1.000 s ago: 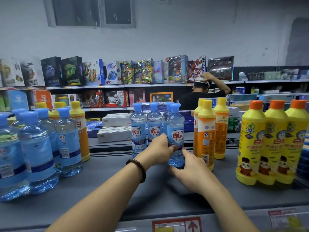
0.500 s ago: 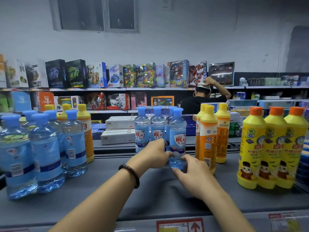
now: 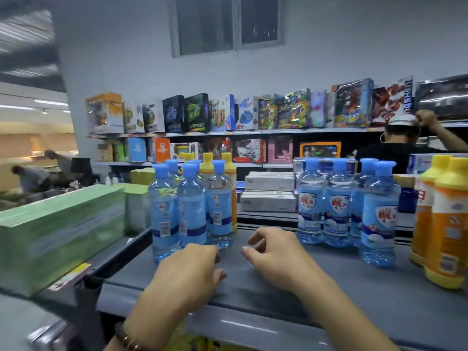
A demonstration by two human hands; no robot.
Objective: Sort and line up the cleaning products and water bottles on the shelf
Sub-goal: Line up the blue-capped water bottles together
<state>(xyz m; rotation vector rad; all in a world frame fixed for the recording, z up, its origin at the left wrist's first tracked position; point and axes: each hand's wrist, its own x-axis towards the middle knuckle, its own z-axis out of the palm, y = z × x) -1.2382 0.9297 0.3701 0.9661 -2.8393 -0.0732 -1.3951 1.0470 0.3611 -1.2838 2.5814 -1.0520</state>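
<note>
Both my hands hover over the grey shelf and hold nothing. My left hand has loosely curled fingers just in front of a cluster of several clear blue-capped bottles. My right hand, fingers also loosely curled, is between that cluster and a second group of blue bottles with red-and-white labels. The frontmost bottle of that group stands alone nearer me. Orange bottles with yellow caps stand at the right edge; two more stand behind the left cluster.
A long green box lies on the neighbouring shelf at the left. Flat white boxes sit behind the gap. Toy boxes fill the far shelves. A person in a black shirt stands at the back right; other people are far left.
Both hands have let go of the front blue bottle and moved left to the gap between the two bottle groups. The view has swung left; the yellow bottles with orange caps are out of frame.
</note>
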